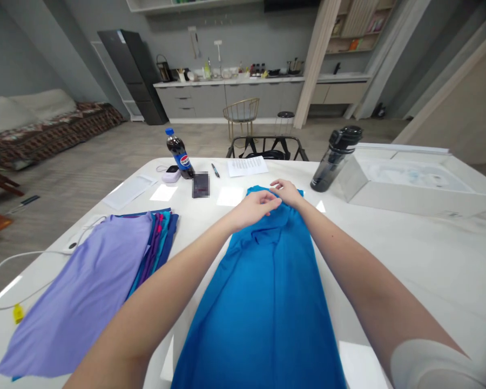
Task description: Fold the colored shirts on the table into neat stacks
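A bright blue garment (263,292) lies lengthwise on the white table in front of me, narrow at its far end and wide towards me. Folds and creases gather near its far end; its exact kind cannot be made out. My left hand (256,208) is over the left side of that end, fingers loosely bent and apart, pointing right. Opposite it, my right hand (287,192) rests at the top edge of the cloth, its fingers spread a little and pointing left. Neither hand visibly grips the fabric. A pile of folded clothes with a lilac garment (91,292) on top lies to the left.
Along the far side of the white table (413,265) stand a cola bottle (181,155), a dark tumbler (335,159) and a white box (409,183). A pen (215,170) and a paper sheet (248,166) lie between them. A white cable (28,253) crosses the left edge.
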